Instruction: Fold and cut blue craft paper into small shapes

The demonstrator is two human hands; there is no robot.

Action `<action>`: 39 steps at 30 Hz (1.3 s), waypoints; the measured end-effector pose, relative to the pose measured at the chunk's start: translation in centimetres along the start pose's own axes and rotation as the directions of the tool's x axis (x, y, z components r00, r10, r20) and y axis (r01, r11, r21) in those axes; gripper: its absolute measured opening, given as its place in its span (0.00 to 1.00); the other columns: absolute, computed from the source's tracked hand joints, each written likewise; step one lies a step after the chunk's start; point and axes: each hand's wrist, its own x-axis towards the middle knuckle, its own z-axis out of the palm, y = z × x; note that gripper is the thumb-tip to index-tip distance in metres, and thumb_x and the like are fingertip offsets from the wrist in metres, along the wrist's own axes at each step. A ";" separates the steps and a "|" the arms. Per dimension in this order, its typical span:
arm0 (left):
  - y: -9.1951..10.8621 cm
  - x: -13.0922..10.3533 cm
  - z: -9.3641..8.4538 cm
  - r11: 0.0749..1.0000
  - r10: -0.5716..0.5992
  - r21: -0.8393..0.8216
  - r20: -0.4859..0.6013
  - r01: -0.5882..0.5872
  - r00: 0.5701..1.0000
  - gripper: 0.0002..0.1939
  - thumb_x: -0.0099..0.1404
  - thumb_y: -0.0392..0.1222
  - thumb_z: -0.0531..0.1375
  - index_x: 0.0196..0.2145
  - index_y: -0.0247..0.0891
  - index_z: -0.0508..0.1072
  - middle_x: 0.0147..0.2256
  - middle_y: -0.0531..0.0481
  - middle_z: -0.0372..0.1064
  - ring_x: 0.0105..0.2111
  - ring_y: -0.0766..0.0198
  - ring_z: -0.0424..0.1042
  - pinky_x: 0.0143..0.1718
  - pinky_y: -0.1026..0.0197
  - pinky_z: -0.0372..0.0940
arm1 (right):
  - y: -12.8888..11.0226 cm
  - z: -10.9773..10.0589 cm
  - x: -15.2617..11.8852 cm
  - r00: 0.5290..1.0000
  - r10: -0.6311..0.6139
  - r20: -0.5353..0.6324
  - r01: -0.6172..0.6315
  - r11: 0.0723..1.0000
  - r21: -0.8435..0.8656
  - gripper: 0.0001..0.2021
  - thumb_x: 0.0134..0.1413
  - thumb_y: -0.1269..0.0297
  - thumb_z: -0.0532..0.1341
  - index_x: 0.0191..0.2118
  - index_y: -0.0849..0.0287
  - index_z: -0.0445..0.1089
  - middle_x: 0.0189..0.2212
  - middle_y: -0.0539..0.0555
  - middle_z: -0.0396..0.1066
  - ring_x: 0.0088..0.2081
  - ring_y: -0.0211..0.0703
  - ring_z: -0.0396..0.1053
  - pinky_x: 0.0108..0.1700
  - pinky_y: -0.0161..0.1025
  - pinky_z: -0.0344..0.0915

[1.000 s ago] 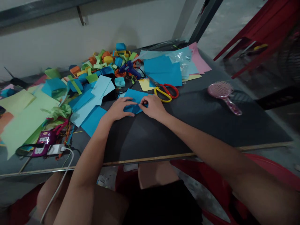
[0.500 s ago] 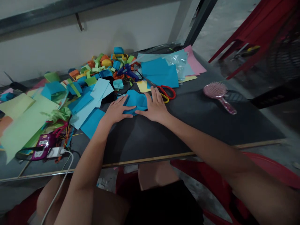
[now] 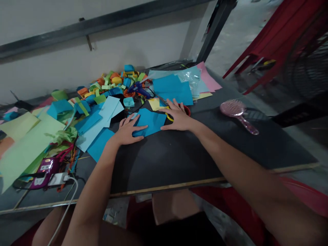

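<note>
I cannot see most of the scissors (image 3: 188, 110) from my distant post: the right hand (image 3: 179, 118) covers them, leaving parts of the yellow and red handles showing. Left of the scissors, the left hand (image 3: 126, 133) hides the left edge of the blue sheet (image 3: 153, 121). Far to the right of the scissors, the fan (image 3: 310, 65) and the red chair (image 3: 284, 37) are dim and cut off by the border.

The sheet lies flat on the table (image 3: 164, 164), just left of the scissors, plain bright blue with straight edges; I cannot tell whether it is creased. The left fingers splay loosely over its left part, clutching nothing. The right fingers are parted and relaxed too, the thumb beside the sheet's right edge; whether they touch the scissors I cannot tell.

Far left of the scissors, the purple device (image 3: 52, 165) bears pale label patches, too small for me to read.
</note>
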 end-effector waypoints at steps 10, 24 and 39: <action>-0.9 -0.7 -0.5 0.997 -0.045 -0.060 -0.007 0.045 0.999 0.22 0.61 0.55 0.58 0.54 0.61 0.70 0.70 0.60 0.33 0.69 0.40 0.23 0.62 0.26 0.29 | -2.2 1.0 -0.3 0.917 -0.389 -0.081 0.386 0.921 -0.060 0.30 0.45 0.74 0.55 0.57 0.55 0.68 0.60 0.54 0.65 0.61 0.51 0.60 0.63 0.53 0.56; -0.6 0.3 1.4 0.974 -0.228 -0.097 -0.428 0.206 0.874 0.52 0.51 0.71 0.60 0.67 0.47 0.50 0.69 0.40 0.41 0.68 0.39 0.36 0.62 0.35 0.41 | -5.1 1.5 -1.0 0.737 -0.676 -0.001 0.667 0.727 -0.162 0.16 0.60 0.70 0.53 0.46 0.53 0.77 0.41 0.56 0.77 0.41 0.48 0.71 0.45 0.48 0.64; 1.3 1.9 2.2 0.437 -0.383 -0.898 -0.241 -0.054 0.892 0.36 0.62 0.69 0.49 0.58 0.42 0.65 0.53 0.41 0.71 0.50 0.50 0.72 0.47 0.46 0.71 | -5.3 -0.3 -3.2 0.876 -0.456 -0.157 0.441 0.889 -0.122 0.15 0.67 0.58 0.50 0.47 0.40 0.74 0.48 0.46 0.75 0.50 0.48 0.68 0.59 0.54 0.50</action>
